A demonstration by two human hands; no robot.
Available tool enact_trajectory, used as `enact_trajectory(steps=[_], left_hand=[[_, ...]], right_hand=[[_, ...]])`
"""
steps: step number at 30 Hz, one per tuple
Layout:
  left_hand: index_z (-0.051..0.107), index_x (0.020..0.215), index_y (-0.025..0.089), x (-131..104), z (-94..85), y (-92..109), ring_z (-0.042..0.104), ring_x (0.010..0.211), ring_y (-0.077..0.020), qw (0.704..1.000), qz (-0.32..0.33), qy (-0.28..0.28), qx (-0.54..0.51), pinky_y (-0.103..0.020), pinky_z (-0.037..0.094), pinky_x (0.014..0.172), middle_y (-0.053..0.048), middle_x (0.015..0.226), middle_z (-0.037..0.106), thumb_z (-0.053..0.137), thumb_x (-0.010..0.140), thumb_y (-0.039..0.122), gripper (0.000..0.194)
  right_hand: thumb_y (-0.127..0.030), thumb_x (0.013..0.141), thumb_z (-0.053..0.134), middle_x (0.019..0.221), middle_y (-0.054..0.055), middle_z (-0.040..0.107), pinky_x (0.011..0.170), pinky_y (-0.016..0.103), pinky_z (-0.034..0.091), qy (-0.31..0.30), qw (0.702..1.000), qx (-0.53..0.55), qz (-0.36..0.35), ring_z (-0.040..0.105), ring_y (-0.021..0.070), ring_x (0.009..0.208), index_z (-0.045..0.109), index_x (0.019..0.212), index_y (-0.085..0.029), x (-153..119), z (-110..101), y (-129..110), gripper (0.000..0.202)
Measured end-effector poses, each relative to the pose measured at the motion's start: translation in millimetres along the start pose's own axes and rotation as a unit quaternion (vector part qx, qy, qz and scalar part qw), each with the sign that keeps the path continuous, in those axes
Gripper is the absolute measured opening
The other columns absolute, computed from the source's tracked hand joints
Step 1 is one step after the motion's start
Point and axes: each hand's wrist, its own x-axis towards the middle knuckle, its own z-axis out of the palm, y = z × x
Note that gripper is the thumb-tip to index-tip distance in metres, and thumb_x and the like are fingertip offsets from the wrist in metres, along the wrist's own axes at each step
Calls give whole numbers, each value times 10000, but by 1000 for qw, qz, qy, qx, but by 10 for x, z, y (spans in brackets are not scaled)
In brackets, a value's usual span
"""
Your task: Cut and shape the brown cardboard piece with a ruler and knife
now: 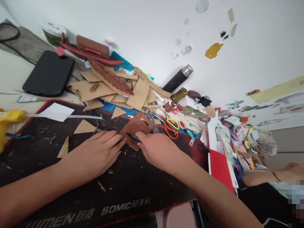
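Observation:
A flat brown piece (136, 126) with small rectangular cut-outs lies on the black mat (128, 177). My left hand (95, 152) rests palm down, its fingers stretched out and their tips on the piece's left edge. Closed around a slim tool (134, 137), my right hand (159, 148) is over the piece's lower right part. The tool is mostly hidden by the fingers, and its tip lies at an opening in the brown piece. Scissors with red handles (170, 131) lie just beyond my right hand.
Cardboard scraps (140, 93) and a brown boat-shaped piece (109, 76) are heaped behind the mat. A yellow glue gun (11, 118) and a black phone (49, 73) are at left. A black flask (177, 79) leans at the wall. Another person's arm (263, 177) shows at right.

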Motion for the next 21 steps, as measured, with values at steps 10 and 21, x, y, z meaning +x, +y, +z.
enact_trajectory(steps=[10, 21], left_hand=[[811, 1404, 166, 40, -36, -3, 749, 1238, -336, 1000, 14, 14, 7, -513, 606, 1070, -164, 1271, 826, 393, 1180, 248, 482], [813, 1418, 148, 34, -32, -4, 741, 1243, -344, 1000, 17, 17, 8, -521, 593, 1069, -169, 1282, 827, 393, 1185, 250, 491]], right_hand=[[-173, 1179, 586, 1155, 156, 890, 676, 383, 364, 5, 1000, 0, 1, 833, 289, 949, 684, 1394, -147, 27, 39, -2, 238], [-194, 1193, 567, 1158, 148, 889, 704, 393, 443, 2, 1000, -3, 0, 855, 315, 994, 675, 1408, -152, 8, 24, -4, 244]])
